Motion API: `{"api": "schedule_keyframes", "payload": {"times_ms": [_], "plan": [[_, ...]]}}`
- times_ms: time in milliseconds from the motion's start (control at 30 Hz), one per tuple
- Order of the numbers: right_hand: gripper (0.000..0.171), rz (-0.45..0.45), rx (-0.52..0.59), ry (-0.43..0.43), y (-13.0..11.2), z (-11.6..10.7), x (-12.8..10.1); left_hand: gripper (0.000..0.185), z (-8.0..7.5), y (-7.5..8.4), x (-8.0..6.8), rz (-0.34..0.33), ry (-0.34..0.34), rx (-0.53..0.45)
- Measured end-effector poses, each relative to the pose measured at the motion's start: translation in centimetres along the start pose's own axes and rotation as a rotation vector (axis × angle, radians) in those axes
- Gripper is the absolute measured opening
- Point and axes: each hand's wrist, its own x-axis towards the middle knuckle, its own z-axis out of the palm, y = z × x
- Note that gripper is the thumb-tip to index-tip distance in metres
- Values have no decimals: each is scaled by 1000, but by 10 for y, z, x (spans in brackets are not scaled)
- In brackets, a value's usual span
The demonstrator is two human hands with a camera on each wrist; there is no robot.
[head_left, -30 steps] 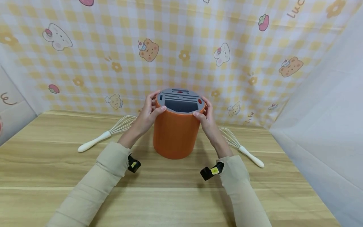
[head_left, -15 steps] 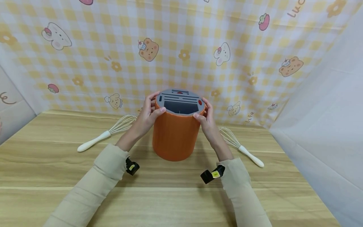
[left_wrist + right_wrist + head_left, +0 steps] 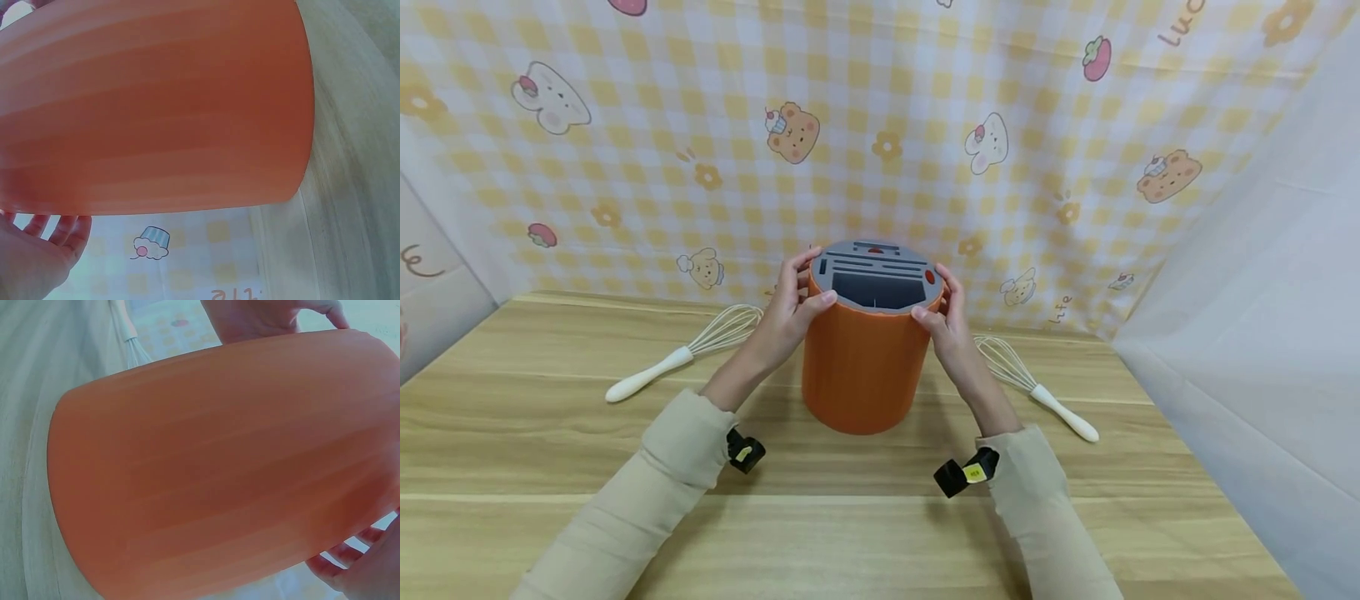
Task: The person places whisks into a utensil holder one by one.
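Note:
An orange cylindrical utensil holder with a grey slotted top stands in the middle of the head view, leaning slightly. My left hand grips its upper left side, thumb on the front rim and fingers round the side. On the opposite side, my right hand holds it the same way, thumb at the front right rim. The holder's orange wall fills most of the left wrist view. In the right wrist view, its wall hides parts of both hands.
A white-handled whisk lies on the wooden table to the left. Another whisk lies to the right, its wires partly behind the right forearm. A yellow checked curtain hangs close behind the holder.
Both hands and the utensil holder have moved slightly toward me, lower in the head view. The grip on the rim stays the same, and both whisks lie where they were.

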Motion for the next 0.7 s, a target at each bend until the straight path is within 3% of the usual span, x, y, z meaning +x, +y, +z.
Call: {"api": "schedule_keyframes", "payload": {"times_ms": [700], "plan": [[72,-12,-1,8,-5,2,-13,63,2,4,-9,37,10,-13]]}}
